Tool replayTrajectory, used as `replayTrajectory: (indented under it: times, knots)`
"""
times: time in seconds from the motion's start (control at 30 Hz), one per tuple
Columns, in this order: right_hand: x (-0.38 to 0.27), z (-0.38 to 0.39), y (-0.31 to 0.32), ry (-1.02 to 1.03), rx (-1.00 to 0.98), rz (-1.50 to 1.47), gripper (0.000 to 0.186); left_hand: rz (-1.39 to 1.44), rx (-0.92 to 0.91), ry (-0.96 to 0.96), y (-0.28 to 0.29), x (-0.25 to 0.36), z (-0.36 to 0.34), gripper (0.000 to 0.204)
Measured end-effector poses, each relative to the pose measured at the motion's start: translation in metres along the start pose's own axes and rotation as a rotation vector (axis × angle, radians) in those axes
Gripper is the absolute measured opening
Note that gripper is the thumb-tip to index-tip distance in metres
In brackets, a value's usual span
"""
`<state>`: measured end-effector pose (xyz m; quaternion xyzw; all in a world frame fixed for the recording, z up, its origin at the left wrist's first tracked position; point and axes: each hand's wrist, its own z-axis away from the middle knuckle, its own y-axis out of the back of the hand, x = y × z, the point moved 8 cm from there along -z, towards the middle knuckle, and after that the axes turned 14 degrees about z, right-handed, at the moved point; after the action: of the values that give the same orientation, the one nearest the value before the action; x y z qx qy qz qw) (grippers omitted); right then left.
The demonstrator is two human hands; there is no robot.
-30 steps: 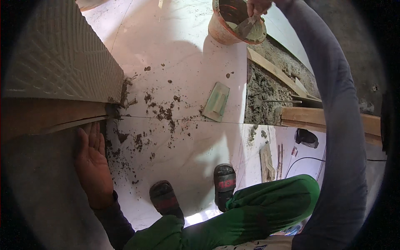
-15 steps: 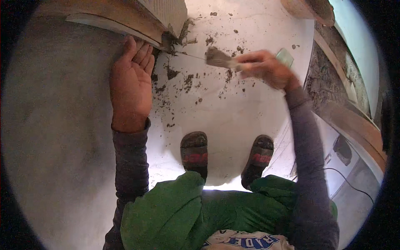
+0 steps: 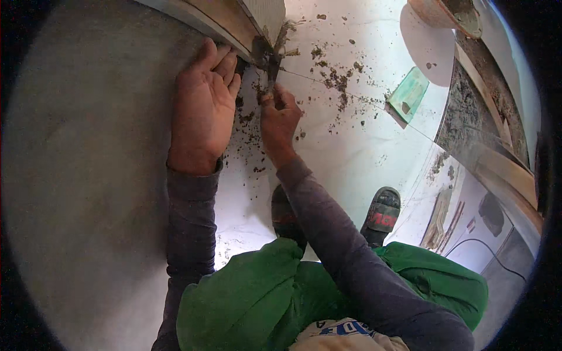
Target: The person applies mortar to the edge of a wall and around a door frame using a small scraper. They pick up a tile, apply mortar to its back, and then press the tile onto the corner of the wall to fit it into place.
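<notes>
R hand [image 3: 280,121]: grip clenched on trowel [image 3: 272,71] | L hand [image 3: 204,114]: grip released, nr board [image 3: 202,24]

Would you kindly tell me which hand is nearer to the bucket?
Right. The right hand is well to the left of the bucket; the left hand is farther left, beyond the right hand.

Lighting uneven: white floor [image 3: 351,158] bright, nearly washed out near the left slipper [image 3: 282,206], whereas the grey surface [image 3: 99,175] at left is dim and grainy; the bucket [image 3: 433,13] casts a rounded shadow. Hands [image 3: 205,111] fairly sharp, detail lost in the dark patch just beyond them. Fisheye distortion bows straight edges at right; black vignetting fills the corners.
</notes>
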<state>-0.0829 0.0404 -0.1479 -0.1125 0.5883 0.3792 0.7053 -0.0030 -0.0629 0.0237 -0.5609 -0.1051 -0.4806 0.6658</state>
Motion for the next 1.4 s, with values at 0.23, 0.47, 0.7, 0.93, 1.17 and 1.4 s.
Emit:
replayTrajectory:
  times: [0.23, 0.47, 0.7, 0.93, 1.17, 1.4]
  knots:
    - [-0.02, 0.006, -0.013, 0.073, 0.127, 0.203, 0.034, 0.077, 0.005, 0.023, 0.007, -0.004, -0.003, 0.072]
    - [-0.031, 0.005, -0.031, 0.108, 0.059, 0.308, 0.031, 0.096, -0.023, 0.018, 0.006, -0.004, -0.002, 0.078]
    - [-0.03, -0.002, -0.036, 0.185, 0.13, 0.307, 0.043, 0.16, 0.017, -0.011, 0.01, -0.005, -0.004, 0.068]
    - [-0.026, -0.009, -0.031, 0.219, 0.056, 0.315, 0.035, 0.156, 0.018, 0.001, 0.009, -0.01, -0.005, 0.068]
    - [-0.02, 0.05, -0.005, 0.202, 0.037, 0.183, 0.023, 0.117, -0.02, 0.015, 0.012, -0.006, -0.001, 0.079]
    - [-0.028, 0.011, 0.001, 0.194, 0.121, 0.273, 0.031, 0.183, -0.074, 0.054, 0.006, -0.005, -0.002, 0.075]
